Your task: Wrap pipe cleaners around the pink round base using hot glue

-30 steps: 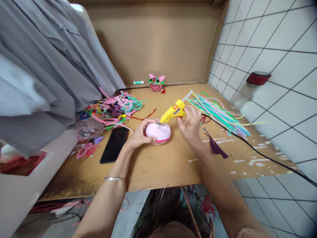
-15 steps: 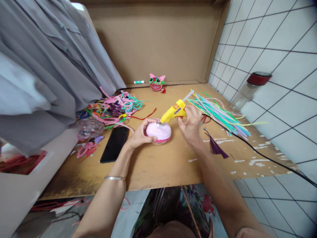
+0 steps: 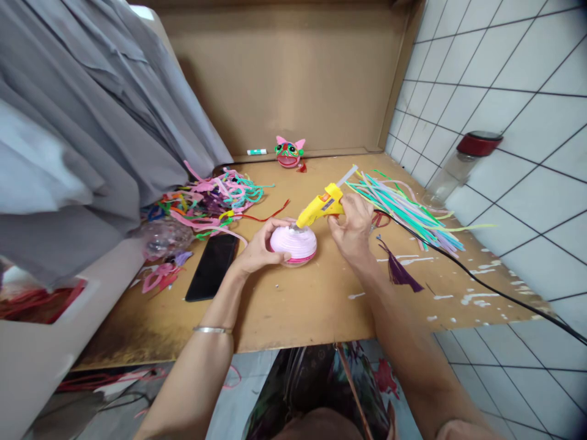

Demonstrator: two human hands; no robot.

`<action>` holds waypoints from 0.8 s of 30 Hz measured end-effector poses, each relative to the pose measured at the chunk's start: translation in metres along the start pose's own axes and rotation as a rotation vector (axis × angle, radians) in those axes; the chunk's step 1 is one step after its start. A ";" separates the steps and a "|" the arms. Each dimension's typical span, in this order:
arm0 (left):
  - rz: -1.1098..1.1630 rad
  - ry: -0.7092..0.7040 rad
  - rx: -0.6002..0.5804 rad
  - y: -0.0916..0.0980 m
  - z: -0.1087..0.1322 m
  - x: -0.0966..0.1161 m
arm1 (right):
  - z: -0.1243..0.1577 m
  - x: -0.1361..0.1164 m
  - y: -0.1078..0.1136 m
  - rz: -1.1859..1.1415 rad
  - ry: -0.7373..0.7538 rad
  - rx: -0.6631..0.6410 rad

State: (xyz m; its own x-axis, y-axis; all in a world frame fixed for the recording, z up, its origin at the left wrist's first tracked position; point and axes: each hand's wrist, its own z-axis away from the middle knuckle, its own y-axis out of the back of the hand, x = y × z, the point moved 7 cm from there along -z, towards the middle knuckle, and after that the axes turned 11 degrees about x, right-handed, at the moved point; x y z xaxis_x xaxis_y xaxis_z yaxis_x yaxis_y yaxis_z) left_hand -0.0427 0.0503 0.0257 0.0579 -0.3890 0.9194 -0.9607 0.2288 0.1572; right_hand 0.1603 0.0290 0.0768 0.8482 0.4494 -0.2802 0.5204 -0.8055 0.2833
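Note:
My left hand is closed around the left side of a round ball wrapped in pale pink pipe cleaner, with a darker pink band low on it. In my right hand is a yellow hot glue gun, gripped by its handle and tilted down to the left. Its nozzle meets the top of the ball, where a small whitish patch shows. A clear glue stick juts from the gun's back end. The black cord runs off to the right.
Tangled pipe cleaners and a black phone lie at left. Straight pipe cleaners, red-handled scissors, a purple tassel and a red-lidded jar are at right. A pink animal-head figure and glue tube sit behind.

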 end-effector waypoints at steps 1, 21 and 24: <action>0.000 -0.001 0.000 0.000 0.000 0.000 | 0.000 0.000 0.000 -0.003 0.001 -0.004; 0.026 0.003 -0.004 -0.001 0.000 -0.001 | 0.000 0.001 -0.003 -0.011 -0.050 -0.037; 0.026 0.010 0.000 0.000 0.000 -0.001 | 0.000 0.000 -0.003 -0.013 -0.042 -0.048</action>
State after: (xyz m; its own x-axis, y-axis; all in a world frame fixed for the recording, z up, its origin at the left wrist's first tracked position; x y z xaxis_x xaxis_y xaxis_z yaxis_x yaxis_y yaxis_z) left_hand -0.0427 0.0504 0.0242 0.0356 -0.3738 0.9268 -0.9620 0.2383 0.1330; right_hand 0.1590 0.0317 0.0762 0.8370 0.4424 -0.3220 0.5364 -0.7797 0.3230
